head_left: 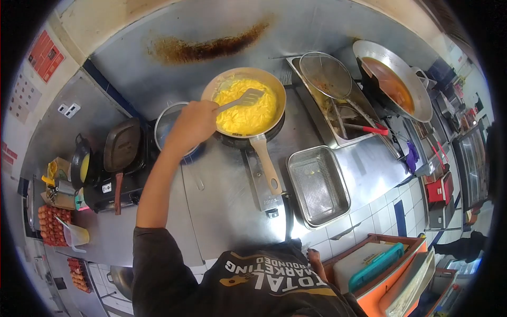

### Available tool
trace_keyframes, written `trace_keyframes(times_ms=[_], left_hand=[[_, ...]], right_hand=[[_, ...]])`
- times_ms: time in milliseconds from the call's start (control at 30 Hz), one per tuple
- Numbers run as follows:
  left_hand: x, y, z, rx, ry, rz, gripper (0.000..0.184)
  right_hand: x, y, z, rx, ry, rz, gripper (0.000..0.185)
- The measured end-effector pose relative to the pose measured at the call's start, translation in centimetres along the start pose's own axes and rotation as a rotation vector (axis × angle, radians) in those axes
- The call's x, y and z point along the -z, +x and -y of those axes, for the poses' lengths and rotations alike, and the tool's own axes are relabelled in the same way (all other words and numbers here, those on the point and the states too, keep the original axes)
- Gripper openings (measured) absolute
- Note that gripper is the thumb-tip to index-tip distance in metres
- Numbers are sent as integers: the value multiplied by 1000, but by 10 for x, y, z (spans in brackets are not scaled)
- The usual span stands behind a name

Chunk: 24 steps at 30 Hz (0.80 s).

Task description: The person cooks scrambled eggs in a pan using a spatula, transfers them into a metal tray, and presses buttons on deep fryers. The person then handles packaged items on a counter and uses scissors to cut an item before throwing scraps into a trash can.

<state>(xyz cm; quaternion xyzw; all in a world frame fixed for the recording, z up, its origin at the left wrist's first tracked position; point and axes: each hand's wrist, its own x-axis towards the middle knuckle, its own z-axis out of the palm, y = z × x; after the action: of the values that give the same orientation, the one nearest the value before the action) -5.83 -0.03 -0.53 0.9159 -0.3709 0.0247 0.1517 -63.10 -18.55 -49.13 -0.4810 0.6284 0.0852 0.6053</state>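
Observation:
My left hand is closed around the handle of a grey slotted spatula. The spatula's head rests on yellow scrambled egg in a round tan pan. The pan sits on a small portable burner, its beige handle pointing toward me. Down at my side, beyond the counter edge, my right hand is partly visible; its fingers are too small and hidden to read.
A wire-mesh tray stands right of the burner. Beyond it are a steel tub with a strainer and a wok of orange liquid. A square pan and egg trays are at left.

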Motion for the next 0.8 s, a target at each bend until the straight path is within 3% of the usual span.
trace_keyframes(times_ms=[67, 133, 233, 367, 433, 533, 800], left_hand=[[8, -5, -3, -2, -148, -10, 19], [10, 3, -7, 6, -237, 166, 21], [-19, 31, -9, -24, -170, 213, 23], [-69, 93, 9, -12, 22, 181, 24], [-72, 104, 17, 84, 29, -4, 23], [-49, 97, 27, 195, -7, -25, 24], [16, 71, 41, 139, 155, -52, 24]], right_hand=[[4, 12, -14, 33, -41, 2, 28], [3, 21, -20, 103, -104, 9, 26], [2, 31, -21, 186, -179, 29, 22], [-1, 37, -16, 279, -261, 52, 19], [-2, 10, 1, 201, -166, 48, 23], [0, 3, 2, 125, -36, 58, 28], [-4, 23, -41, 173, -96, -22, 34]])
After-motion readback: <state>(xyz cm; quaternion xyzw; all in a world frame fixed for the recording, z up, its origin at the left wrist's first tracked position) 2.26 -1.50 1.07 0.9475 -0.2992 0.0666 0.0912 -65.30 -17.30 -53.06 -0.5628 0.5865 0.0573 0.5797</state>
